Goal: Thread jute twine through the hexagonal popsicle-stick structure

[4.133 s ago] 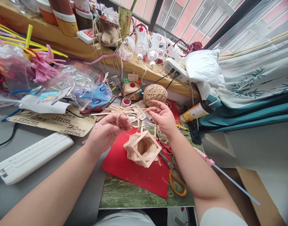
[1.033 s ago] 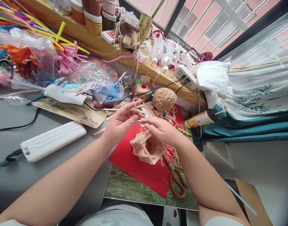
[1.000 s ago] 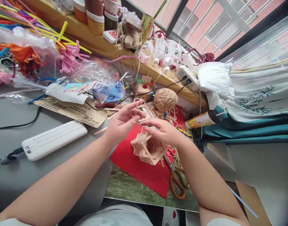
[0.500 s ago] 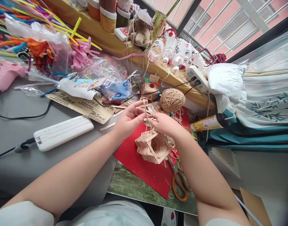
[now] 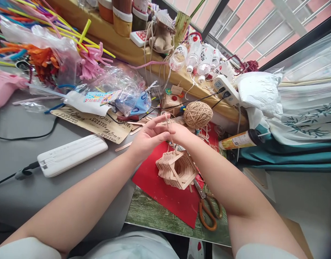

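A length of twine (image 5: pixel 167 124) runs up from a hexagonal stack of craft sticks (image 5: pixel 169 171) on a red sheet (image 5: pixel 154 194). My left hand (image 5: pixel 150 138) is closed on the upper part of that twine, index finger raised and thumb stretched toward the right. Against its fingertips lies my right hand (image 5: pixel 180 135), bent at the wrist, its fingers largely hidden behind the left thumb and the twine. Just behind the hands sits a ball of twine (image 5: pixel 198 114). Scissors with orange handles (image 5: pixel 208 214) lie to the right of the stick stack.
A white power bank (image 5: pixel 72 154) and a sandpaper sheet (image 5: pixel 92 124) lie at left, near a pink glue gun (image 5: pixel 7 86). Plastic bags and pipe cleaners crowd the back left. A drink cup (image 5: pixel 237 140) tilts at right, below a power strip (image 5: pixel 226 90).
My right hand has moved left and turned over against the left fingers. The left hand stays nearly where it was, and the stick stack has barely moved.
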Tool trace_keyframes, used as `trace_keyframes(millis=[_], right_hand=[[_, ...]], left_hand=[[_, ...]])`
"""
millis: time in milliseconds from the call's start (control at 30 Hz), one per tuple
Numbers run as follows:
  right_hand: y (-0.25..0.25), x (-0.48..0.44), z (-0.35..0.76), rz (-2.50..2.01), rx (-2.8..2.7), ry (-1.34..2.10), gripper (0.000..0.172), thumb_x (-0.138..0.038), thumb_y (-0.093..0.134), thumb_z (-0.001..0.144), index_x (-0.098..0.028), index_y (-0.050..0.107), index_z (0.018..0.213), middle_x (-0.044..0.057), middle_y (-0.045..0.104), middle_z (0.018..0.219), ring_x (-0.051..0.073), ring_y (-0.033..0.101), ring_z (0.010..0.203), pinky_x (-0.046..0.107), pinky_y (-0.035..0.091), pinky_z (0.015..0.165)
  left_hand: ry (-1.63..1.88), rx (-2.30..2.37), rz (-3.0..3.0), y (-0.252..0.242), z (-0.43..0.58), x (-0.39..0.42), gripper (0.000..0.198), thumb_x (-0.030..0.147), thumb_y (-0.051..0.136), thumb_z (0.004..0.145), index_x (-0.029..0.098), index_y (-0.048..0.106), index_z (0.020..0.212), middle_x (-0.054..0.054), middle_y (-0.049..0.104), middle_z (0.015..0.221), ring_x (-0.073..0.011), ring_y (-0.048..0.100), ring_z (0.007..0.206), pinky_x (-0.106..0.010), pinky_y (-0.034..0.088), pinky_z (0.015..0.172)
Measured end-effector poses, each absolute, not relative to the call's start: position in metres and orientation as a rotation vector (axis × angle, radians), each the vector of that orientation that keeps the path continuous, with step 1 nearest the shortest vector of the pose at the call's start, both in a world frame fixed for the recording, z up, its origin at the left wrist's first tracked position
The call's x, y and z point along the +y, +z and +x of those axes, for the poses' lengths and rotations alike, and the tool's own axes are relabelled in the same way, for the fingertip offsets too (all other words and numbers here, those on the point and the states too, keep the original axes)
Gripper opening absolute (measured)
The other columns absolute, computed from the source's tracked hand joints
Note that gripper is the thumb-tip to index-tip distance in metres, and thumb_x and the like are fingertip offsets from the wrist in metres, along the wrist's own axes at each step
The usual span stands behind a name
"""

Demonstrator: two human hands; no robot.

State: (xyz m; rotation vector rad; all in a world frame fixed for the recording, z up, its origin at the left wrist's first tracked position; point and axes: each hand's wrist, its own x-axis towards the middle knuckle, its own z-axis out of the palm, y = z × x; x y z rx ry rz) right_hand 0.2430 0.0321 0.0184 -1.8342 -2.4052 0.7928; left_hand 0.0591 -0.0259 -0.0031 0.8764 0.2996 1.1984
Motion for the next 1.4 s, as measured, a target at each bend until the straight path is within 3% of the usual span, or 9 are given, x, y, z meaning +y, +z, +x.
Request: trace_keyframes(millis=[100,233,400,667,800,933,1067,1233,1400], right_hand=[[0.027,0.022,0.242,-1.929,-2.334,0.817,0.015,-0.038,0.085,0.085,-0.025,0.080,0.089,0.009,0.082,0.095,0.033,0.074,0.102,0.039,0.053,0.087],[0.044,0.001,0.255,-1.910,-2.167,0.960,0.022,-0.043,0.073,0.093,-0.022,0.073,0.086,0.006,0.077,0.086,0.024,0.069,0.083,0.036,0.052,0.077],[0.067,-0.040,0.277,-1.461,-1.510,1.317,0.027,-0.051,0.075,0.096,-0.024,0.075,0.098,0.006,0.080,0.108,0.021,0.072,0.101,0.037,0.057,0.096],[0.102,-0.109,0.271,-1.306,-1.446,0.905,0.015,-0.042,0.076,0.101,-0.030,0.085,0.104,0.007,0.078,0.107,0.025,0.072,0.103,0.043,0.061,0.094],[0.104,-0.146,0.270,-1.268,-1.412,0.538,0.009,-0.028,0.078,0.099,-0.027,0.087,0.102,0.007,0.075,0.106,0.021,0.069,0.102,0.035,0.059,0.088],[0.099,-0.192,0.274,-1.155,-1.189,0.592,0.015,-0.021,0.073,0.101,-0.025,0.087,0.099,0.007,0.072,0.096,0.018,0.069,0.088,0.029,0.060,0.072],[0.080,-0.236,0.271,-1.093,-1.158,0.724,0.021,-0.025,0.067,0.105,-0.025,0.087,0.110,0.011,0.078,0.105,0.024,0.078,0.095,0.040,0.070,0.081],[0.041,-0.264,0.262,-1.061,-1.045,0.833,0.025,-0.029,0.063,0.107,-0.029,0.085,0.119,0.012,0.079,0.123,0.028,0.081,0.105,0.049,0.070,0.091],[0.002,-0.268,0.256,-1.037,-0.761,0.851,0.024,-0.037,0.064,0.106,-0.028,0.086,0.112,0.011,0.078,0.126,0.026,0.081,0.098,0.045,0.069,0.084]], left_hand=[[1.195,0.328,0.857,-0.003,0.059,-0.026,0.056,0.033,0.093,0.086,0.031,0.074,0.139,-0.004,0.082,0.099,-0.0226,0.078,0.101,-0.039,0.059,0.097],[1.234,0.346,0.836,-0.004,0.058,-0.025,0.056,0.031,0.093,0.086,0.031,0.073,0.139,-0.002,0.082,0.096,-0.0185,0.076,0.097,-0.036,0.059,0.098],[1.268,0.404,0.794,-0.005,0.057,-0.022,0.057,0.031,0.092,0.087,0.030,0.072,0.141,-0.003,0.082,0.097,-0.0191,0.077,0.098,-0.035,0.058,0.097],[1.259,0.593,0.801,-0.016,0.060,-0.014,0.069,0.034,0.095,0.084,0.026,0.066,0.146,-0.005,0.083,0.101,-0.0136,0.073,0.080,-0.026,0.056,0.073],[1.267,0.745,0.823,-0.021,0.061,-0.011,0.072,0.037,0.098,0.078,0.022,0.065,0.141,-0.003,0.081,0.093,-0.0127,0.071,0.075,-0.027,0.059,0.076],[1.235,0.796,0.915,-0.028,0.063,-0.008,0.075,0.038,0.097,0.078,0.022,0.064,0.143,-0.001,0.078,0.091,-0.0143,0.071,0.080,-0.028,0.058,0.080],[1.154,0.898,1.040,-0.036,0.063,-0.008,0.073,0.043,0.093,0.082,0.022,0.062,0.145,-0.003,0.079,0.096,-0.0172,0.073,0.084,-0.030,0.055,0.081],[0.944,1.057,1.303,-0.047,0.060,-0.003,0.054,0.049,0.089,0.085,0.020,0.068,0.126,-0.006,0.077,0.104,-0.0186,0.071,0.084,-0.030,0.053,0.075],[1.224,1.104,1.605,-0.046,0.061,-0.008,0.036,0.040,0.075,0.097,0.023,0.066,0.128,-0.007,0.070,0.118,-0.0180,0.069,0.093,-0.031,0.055,0.079]])
